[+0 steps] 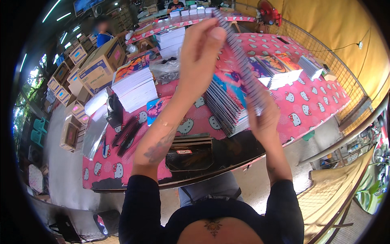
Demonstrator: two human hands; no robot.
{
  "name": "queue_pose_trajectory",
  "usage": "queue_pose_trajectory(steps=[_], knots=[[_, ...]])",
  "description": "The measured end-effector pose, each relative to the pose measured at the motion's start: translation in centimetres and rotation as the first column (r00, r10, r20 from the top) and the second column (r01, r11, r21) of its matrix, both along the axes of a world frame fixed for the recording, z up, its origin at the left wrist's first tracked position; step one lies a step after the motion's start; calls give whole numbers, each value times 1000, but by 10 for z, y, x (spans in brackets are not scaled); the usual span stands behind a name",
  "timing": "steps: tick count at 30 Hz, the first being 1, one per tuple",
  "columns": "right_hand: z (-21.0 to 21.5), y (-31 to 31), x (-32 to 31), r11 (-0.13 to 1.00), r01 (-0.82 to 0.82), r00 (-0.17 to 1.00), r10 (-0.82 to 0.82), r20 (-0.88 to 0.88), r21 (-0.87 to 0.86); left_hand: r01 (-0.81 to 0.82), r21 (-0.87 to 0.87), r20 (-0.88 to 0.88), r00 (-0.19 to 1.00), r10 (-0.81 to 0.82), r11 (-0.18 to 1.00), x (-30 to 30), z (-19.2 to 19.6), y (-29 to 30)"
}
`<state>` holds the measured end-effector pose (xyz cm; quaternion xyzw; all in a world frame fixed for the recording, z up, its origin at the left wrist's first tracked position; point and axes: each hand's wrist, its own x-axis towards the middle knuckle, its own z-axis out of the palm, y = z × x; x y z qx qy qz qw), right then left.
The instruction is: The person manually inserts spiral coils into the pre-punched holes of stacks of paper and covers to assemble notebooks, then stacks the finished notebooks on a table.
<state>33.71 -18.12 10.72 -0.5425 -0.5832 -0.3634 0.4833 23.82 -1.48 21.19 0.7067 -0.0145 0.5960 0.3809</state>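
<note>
Two hands are raised above the worktop [308, 110], which is covered with a pink cartoon-cat cloth. A long dark spiral binding coil [239, 57] is held slanting between them, from far centre down toward the near right. The right hand [265, 118] has its fingers closed about the coil's lower, nearer end. The left hand [201, 51] has its fingers pinched on the coil's upper, farther end.

Nearest on the worktop, below the forearms, a dark binding machine [191, 152] is set at the near edge. To its left, loose black coils [128, 136] lie on the cloth beside a small black device [113, 110]. Behind the right hand, a stack of spiral-bound notebooks [227, 110] with colourful covers is seen. Farther left, a stack of white paper blocks [134, 87] stands, with a clear plastic bag [164, 69] behind it. Farther right, a second stack of printed notebooks [280, 69] lies. At far left, cardboard boxes [101, 61] are piled. Beyond, a second cloth-covered table [178, 22] carries white stacks, and a red fan [269, 13] stands at far right.
</note>
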Motion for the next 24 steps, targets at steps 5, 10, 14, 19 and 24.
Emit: queue_pose_trajectory(steps=[5, 10, 14, 19, 24], knots=[[10, -2, 13, 899, -331, 627, 436, -645, 287, -5, 327, -190, 979, 71, 945, 87, -37, 48], [-36, -2, 29, 965, 260, 901, -250, -355, -18, -131, 728, -445, 656, 609, 673, 118, -116, 62], [-51, 18, 24, 849, 286, 955, -289, 63, -444, -335, 533, -157, 863, 480, 777, 99, -111, 73], [-38, 21, 35, 889, 154, 988, -150, 44, -432, -42, 511, -579, 722, 380, 859, -44, -151, 141], [-41, 23, 52, 900, 80, 997, -75, 28, -429, -9, 630, -680, 477, 557, 777, -154, -273, 192]])
